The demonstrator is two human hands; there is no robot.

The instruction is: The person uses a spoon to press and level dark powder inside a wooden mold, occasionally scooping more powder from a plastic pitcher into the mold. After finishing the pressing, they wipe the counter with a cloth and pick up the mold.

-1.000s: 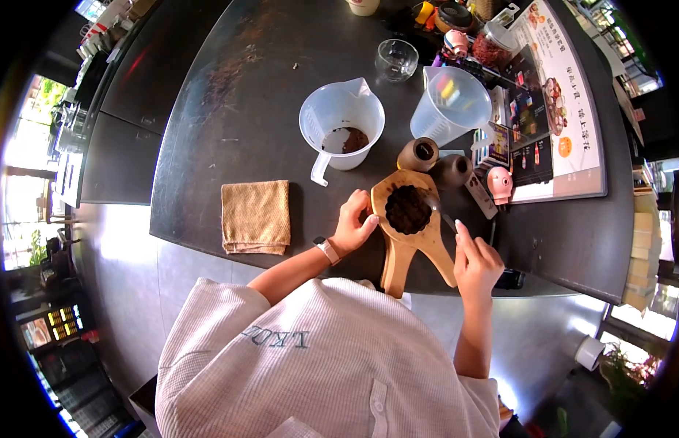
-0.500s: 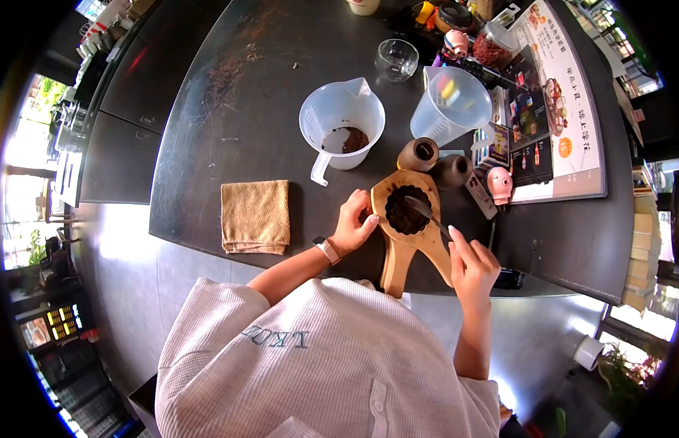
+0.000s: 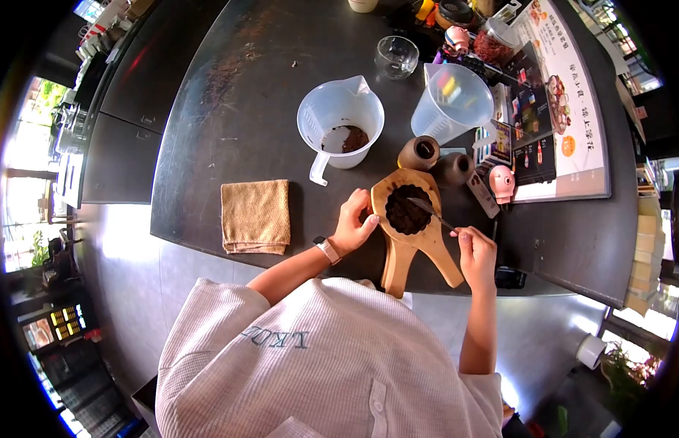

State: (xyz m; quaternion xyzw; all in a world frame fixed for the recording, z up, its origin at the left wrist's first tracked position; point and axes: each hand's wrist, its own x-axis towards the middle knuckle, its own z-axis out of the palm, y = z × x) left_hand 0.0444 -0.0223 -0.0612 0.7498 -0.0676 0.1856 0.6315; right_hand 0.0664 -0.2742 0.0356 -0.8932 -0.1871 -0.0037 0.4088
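A wooden mooncake mold (image 3: 433, 255) with a scalloped cavity and two leg-like handles lies at the table's front edge. Dark brown crumbly material (image 3: 406, 219) fills the cavity. My left hand (image 3: 356, 221) grips the mold's left side, thumb at the rim and fingers curled along the edge. Between the closed fingers of my right hand (image 3: 477, 255) is the handle of a slim metal spatula (image 3: 429, 207). Its narrow blade reaches left over the cavity, overlapping the dark material. Just behind the mold stand two small brown jars (image 3: 420, 153), (image 3: 454, 169).
A measuring jug (image 3: 341, 120) holding some dark crumbs stands behind my left hand. Another clear jug (image 3: 451, 106) and a glass bowl (image 3: 396, 58) are farther back. A folded tan cloth (image 3: 255, 217) lies left. Rightward are a pink pig figurine (image 3: 502, 184) and a menu board (image 3: 573, 131).
My right hand has shifted slightly right and down, and the spatula has turned so its blade shows narrower. My left hand keeps its hold on the mold.
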